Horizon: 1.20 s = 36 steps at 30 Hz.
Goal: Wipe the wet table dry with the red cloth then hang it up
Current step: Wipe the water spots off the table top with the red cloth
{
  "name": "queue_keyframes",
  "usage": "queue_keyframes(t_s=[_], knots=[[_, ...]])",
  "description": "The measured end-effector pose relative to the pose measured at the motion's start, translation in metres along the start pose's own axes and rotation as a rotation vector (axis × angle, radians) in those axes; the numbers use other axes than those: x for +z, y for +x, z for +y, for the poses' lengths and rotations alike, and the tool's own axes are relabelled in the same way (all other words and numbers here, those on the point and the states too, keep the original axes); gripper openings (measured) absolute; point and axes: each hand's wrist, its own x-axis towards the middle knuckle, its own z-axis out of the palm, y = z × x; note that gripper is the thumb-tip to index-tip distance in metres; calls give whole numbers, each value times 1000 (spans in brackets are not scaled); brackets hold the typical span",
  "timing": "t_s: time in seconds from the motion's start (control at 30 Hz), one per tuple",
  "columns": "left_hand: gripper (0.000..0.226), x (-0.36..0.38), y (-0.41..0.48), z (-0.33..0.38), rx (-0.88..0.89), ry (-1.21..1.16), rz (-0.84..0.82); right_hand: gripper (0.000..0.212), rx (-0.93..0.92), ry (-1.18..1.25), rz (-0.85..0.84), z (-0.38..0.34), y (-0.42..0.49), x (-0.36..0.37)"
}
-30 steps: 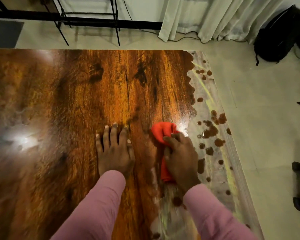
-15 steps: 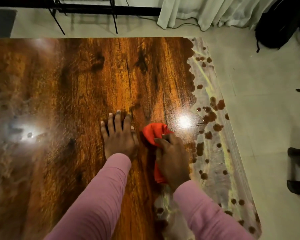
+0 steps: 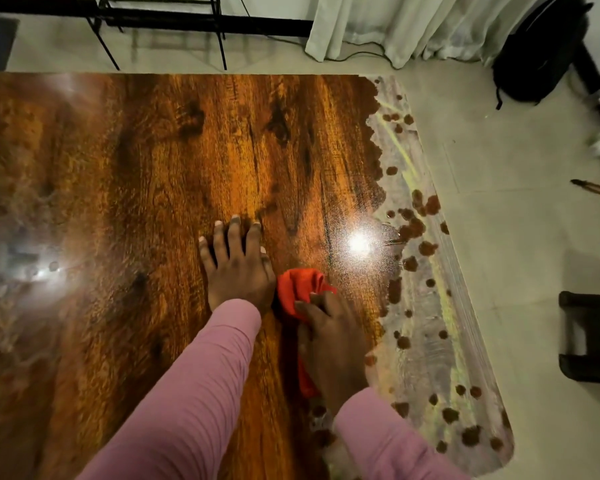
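The glossy wooden table (image 3: 125, 188) fills most of the view, with a pale strip dotted with dark blotches along its right edge. My right hand (image 3: 333, 344) presses the bunched red cloth (image 3: 297, 289) flat on the tabletop near the middle. The cloth pokes out past my fingertips and under my palm. My left hand (image 3: 238, 268) lies flat on the wood, fingers apart, right beside the cloth and touching it. Both arms wear pink sleeves.
A bright lamp glare (image 3: 359, 244) reflects on the table just right of the cloth. On the floor beyond stand a black metal rack (image 3: 167, 32), a pale curtain (image 3: 395, 26), a black backpack (image 3: 537, 53) and a dark stool (image 3: 589, 337) at the right.
My right hand has slid the red cloth leftward across the table, away from the blotched strip and up against my left hand. My left hand stays flat on the wood.
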Motion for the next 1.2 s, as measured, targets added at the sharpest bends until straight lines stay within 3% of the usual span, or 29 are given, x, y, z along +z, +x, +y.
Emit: queue_keyframes(t_s=[0.23, 0.33, 0.5, 0.63, 0.8, 0.87, 1.0, 1.07, 1.2], knots=[[55, 0, 2, -1, 15, -25, 19, 33, 384, -51, 91, 56, 12, -27], [56, -1, 0, 0, 11, -23, 25, 34, 324, -37, 68, 32, -1, -18], [49, -8, -6, 1, 50, -38, 53, 31, -30, -20, -22, 8, -43, -3], [47, -17, -36, -2, 52, -64, 62, 29, 266, -30, 29, 46, -34, -19], [54, -18, -127, -16, 23, -63, 38, 30, 394, -1, 87, 49, -33, -23], [55, -13, -159, -18, -14, -44, -19, 32, 374, 38, 53, 35, -47, -14], [67, 2, -183, -19, -5, -12, -104, 32, 89, 37, -16, 13, -84, 1], [67, 8, -182, -21, 13, 9, -95, 31, 35, 17, -24, 22, -86, -4], [59, 13, -183, -22, 25, -9, -37, 30, 209, -37, 45, 54, -75, -20]])
